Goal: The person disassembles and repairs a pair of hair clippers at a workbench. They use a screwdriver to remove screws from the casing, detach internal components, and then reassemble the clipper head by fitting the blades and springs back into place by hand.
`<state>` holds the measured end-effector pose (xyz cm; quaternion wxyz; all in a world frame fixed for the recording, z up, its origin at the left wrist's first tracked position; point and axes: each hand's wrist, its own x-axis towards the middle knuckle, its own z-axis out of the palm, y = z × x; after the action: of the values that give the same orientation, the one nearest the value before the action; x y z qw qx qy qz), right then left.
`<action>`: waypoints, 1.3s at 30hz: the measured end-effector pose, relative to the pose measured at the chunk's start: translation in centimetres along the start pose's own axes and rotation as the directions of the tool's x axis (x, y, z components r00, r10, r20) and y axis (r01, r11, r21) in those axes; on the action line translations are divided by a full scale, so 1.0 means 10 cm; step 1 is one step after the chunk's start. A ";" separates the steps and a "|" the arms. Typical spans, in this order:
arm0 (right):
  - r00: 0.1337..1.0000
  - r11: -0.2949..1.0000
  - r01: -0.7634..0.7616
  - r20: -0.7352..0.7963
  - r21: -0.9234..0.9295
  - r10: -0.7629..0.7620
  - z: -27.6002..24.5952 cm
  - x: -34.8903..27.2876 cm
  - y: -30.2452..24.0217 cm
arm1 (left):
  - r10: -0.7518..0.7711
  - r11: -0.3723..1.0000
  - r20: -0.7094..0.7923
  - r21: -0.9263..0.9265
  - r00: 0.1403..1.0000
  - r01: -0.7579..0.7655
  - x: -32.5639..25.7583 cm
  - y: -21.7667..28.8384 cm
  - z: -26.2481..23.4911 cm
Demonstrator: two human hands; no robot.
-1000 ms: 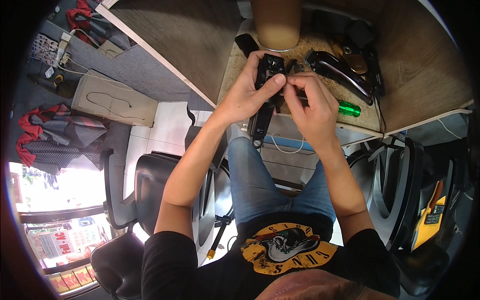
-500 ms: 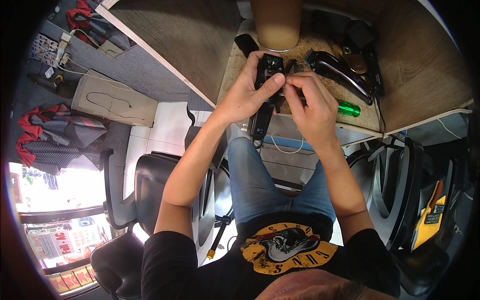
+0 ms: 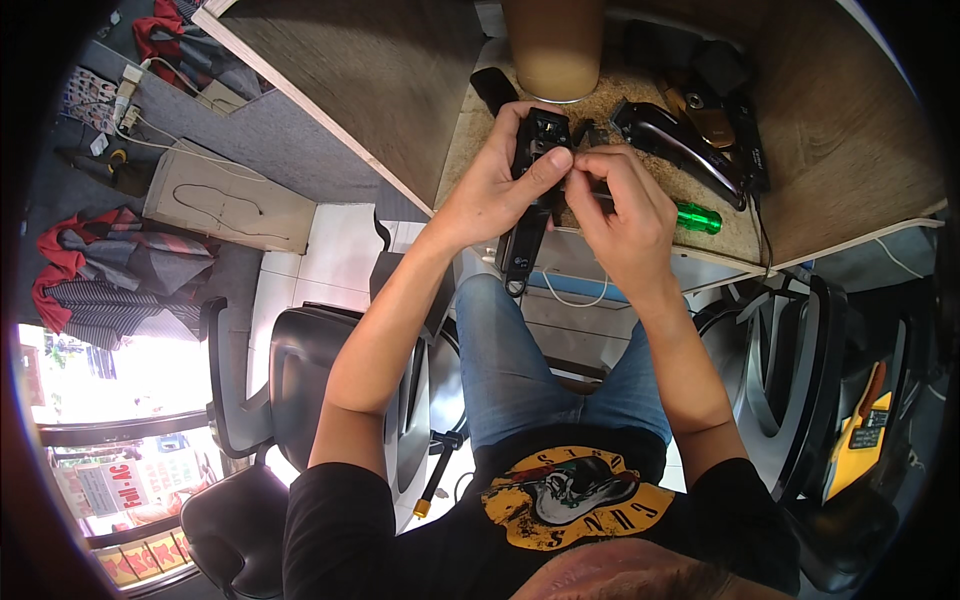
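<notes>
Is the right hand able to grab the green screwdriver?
Probably yes. The green screwdriver lies just beside the right hand with nothing between them, though its fingers are busy at the black device.

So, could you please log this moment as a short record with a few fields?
setting: cluttered wooden workbench, person seated at it
left hand: grips the long black plastic device upright over the bench edge
right hand: fingertips pinched at the device's upper part, beside the left thumb
behind: tan cylindrical container
right of hands: green-handled screwdriver, dark curved plastic shell
floor: black office chair
</notes>
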<state>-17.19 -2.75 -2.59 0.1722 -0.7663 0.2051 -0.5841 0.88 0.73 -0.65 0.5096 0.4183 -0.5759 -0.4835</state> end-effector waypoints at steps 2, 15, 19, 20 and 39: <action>1.000 1.000 -0.001 -0.003 0.006 0.001 0.00 0.00 -0.01 | 0.012 1.000 0.000 0.012 1.000 -0.012 0.00 0.00 0.00; 0.996 0.996 -0.087 0.017 0.029 0.086 0.03 0.07 -0.06 | 0.018 0.999 -0.023 -0.028 1.000 -0.019 0.00 -0.02 0.00; 0.990 0.990 -0.133 0.042 0.043 0.131 0.09 0.12 -0.07 | 0.074 0.997 -0.052 -0.022 0.996 -0.075 0.03 -0.17 -0.10; 0.985 0.985 -0.168 0.028 0.032 0.168 0.10 0.13 -0.10 | 0.101 0.994 -0.070 0.047 0.992 -0.098 0.04 -0.19 -0.12; 0.923 0.927 -0.363 -0.102 0.097 0.372 0.23 0.11 -0.05 | -0.023 0.993 0.050 -0.111 0.998 0.029 0.04 -0.06 -0.10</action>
<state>-14.67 -2.88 -2.00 0.2954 -0.6712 0.3323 -0.5932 1.82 0.13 -1.13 0.5118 0.3847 -0.5545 -0.5316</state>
